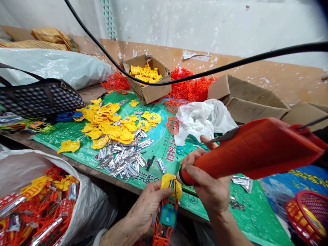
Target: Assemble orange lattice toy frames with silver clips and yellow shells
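My right hand (205, 177) is wrapped round a large orange power screwdriver (256, 150), whose black tip touches a yellow plastic piece (171, 184). My left hand (148, 208) grips a toy assembly: that yellow piece on top of an orange frame (164, 229) with a teal part (167, 215). Both hands are low at the front edge of the green mat (159, 143). A black cable (205, 73) runs across the view to the tool.
Loose yellow pieces (107, 123) and silver metal parts (123, 159) lie on the mat. A cardboard box (148, 90) of yellow pieces stands behind, beside orange frames (189, 87). A white bag (202, 119), a sack of assembled toys (38, 205), a checked handbag (38, 97) and a red basket (310, 212) surround.
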`<state>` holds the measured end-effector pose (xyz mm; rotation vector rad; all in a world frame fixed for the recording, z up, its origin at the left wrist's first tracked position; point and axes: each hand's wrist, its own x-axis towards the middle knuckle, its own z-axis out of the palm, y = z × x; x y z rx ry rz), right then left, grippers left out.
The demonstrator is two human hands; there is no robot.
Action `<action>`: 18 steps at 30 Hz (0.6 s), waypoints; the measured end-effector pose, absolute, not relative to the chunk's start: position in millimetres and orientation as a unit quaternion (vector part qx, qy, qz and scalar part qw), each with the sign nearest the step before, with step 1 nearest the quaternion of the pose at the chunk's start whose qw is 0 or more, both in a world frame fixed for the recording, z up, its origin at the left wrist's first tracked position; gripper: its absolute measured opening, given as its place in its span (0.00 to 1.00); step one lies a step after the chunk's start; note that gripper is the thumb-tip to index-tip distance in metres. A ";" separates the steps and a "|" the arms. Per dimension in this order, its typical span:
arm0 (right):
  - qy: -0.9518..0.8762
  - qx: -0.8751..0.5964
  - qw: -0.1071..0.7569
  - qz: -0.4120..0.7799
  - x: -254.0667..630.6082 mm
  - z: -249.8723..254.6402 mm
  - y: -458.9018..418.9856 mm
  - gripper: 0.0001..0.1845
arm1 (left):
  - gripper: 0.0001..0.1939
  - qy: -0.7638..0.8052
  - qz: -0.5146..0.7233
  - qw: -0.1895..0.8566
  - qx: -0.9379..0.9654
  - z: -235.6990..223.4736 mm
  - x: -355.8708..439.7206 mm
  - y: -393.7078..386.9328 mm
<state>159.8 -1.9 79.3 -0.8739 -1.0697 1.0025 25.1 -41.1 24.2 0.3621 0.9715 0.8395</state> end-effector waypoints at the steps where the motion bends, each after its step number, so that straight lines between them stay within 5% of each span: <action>1: -0.472 -0.386 0.656 0.444 159.7 79.0 -1.8 0.12 | 0.17 0.450 0.389 0.786 0.169 23.7 25.1 -41.1; 18: -0.508 -0.372 0.632 0.452 158.6 67.1 -6.4 0.05 | 0.14 0.438 0.417 0.770 0.202 16.6 26.9 -47.8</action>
